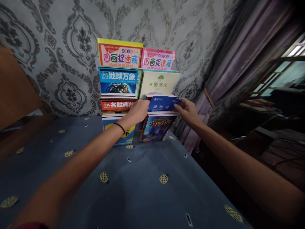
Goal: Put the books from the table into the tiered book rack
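Observation:
A thin blue booklet point(160, 104) with white characters stands in the right column of a tiered book display. My left hand point(140, 111) is closed at its left edge, and my right hand point(187, 109) pinches its right edge. Just below it is a dark blue book point(158, 125) with gold lettering. Behind and above rises a pale green book point(159, 83). To the left of my left hand are a red-covered book point(114, 105) and a blue and yellow book point(130, 135), partly hidden by my wrist.
Higher in the display are a blue earth book point(119, 81), a yellow-edged book point(120, 52) and a pink book point(159, 58). The dark tablecloth point(135, 184) has a pineapple print. Patterned wallpaper point(81, 35) is behind; a purple curtain point(238, 54) hangs right, a brown box point(16, 86) left.

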A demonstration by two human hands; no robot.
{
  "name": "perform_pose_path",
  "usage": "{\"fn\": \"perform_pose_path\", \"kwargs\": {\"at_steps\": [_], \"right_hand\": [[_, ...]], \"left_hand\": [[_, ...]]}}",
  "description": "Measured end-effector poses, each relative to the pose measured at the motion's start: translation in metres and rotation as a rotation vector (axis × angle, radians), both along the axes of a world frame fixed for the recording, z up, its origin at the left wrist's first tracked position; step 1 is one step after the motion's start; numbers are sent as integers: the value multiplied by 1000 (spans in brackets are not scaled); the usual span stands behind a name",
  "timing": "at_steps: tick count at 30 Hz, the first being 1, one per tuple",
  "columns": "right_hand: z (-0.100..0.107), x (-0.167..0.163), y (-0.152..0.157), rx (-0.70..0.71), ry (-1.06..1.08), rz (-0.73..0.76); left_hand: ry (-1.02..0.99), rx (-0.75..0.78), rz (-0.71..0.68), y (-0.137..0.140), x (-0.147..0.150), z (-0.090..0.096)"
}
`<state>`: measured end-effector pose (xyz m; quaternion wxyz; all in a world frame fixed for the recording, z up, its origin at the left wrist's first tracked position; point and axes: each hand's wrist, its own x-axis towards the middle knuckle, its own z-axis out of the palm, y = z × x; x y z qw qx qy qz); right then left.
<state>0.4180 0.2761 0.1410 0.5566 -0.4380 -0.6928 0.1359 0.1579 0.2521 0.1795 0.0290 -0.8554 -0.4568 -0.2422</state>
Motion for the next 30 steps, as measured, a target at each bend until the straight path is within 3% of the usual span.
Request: {"fn": "perform_pose_path", "kwargs": {"at_steps": [16, 23, 30], "right_hand": [[6, 0, 0, 43, -163, -99], [5, 1, 1, 21, -56, -54], [1, 2, 5, 28, -49, -40]], "left_hand": [[-2, -44, 28, 1, 1, -1], [-25, 26, 0, 2, 1, 2], [-57, -43, 18, -2, 1, 3]]}}
